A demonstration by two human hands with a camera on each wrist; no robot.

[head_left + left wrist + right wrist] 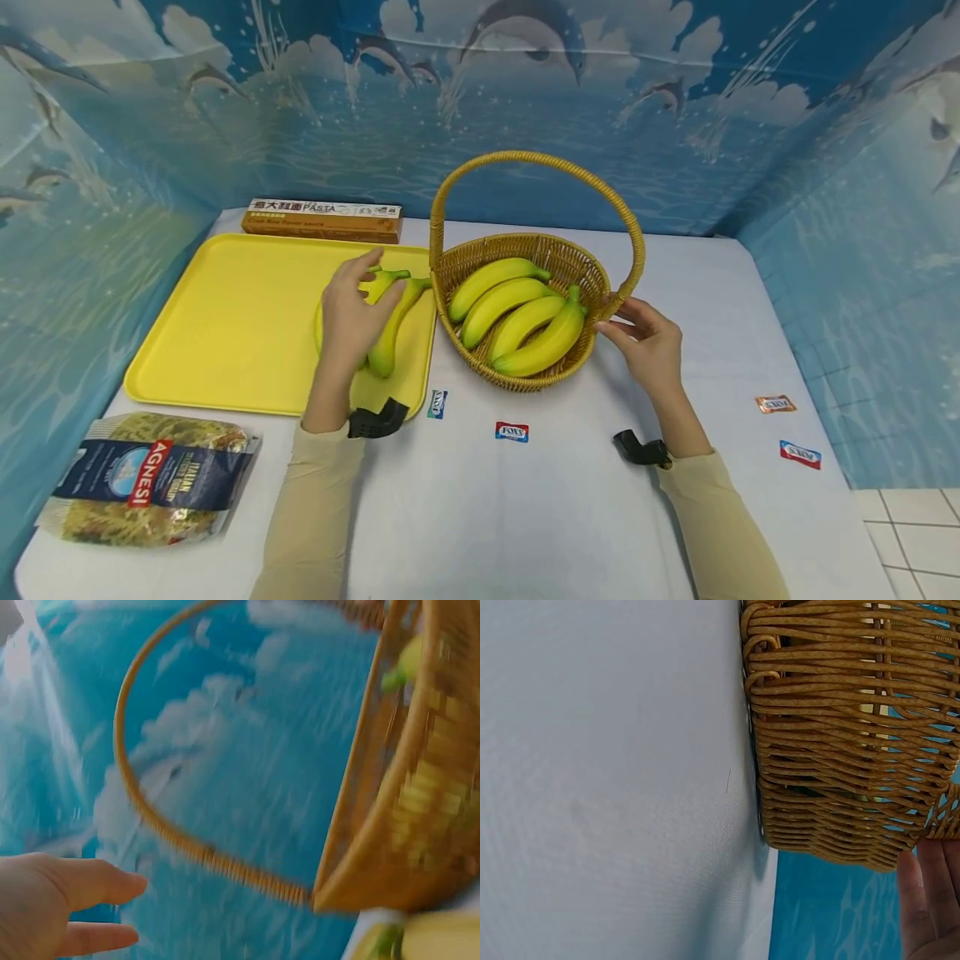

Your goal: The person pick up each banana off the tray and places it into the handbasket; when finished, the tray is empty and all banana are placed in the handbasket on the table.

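A wicker basket (pixel 573 260) with a tall arched handle holds several yellow bananas (pixel 502 298). My right hand (pixel 651 343) pinches the basket's rim at the right foot of the handle; in the right wrist view its fingers (pixel 934 889) lie against the weave. My left hand (pixel 349 315) hovers over more bananas (pixel 388 343) on the yellow tray (pixel 240 317), thumb and fingers apart with nothing between them. It partly hides those bananas. In the left wrist view, bananas (pixel 442 934) appear below the basket's side.
A pasta box (pixel 322 223) stands behind the tray, and a bag of pasta (pixel 150 479) lies at the front left. Small wrapped candies (pixel 512 432) lie in front of the basket, with others (pixel 800 455) at the right. A dolphin-print curtain (pixel 480 108) encloses the table.
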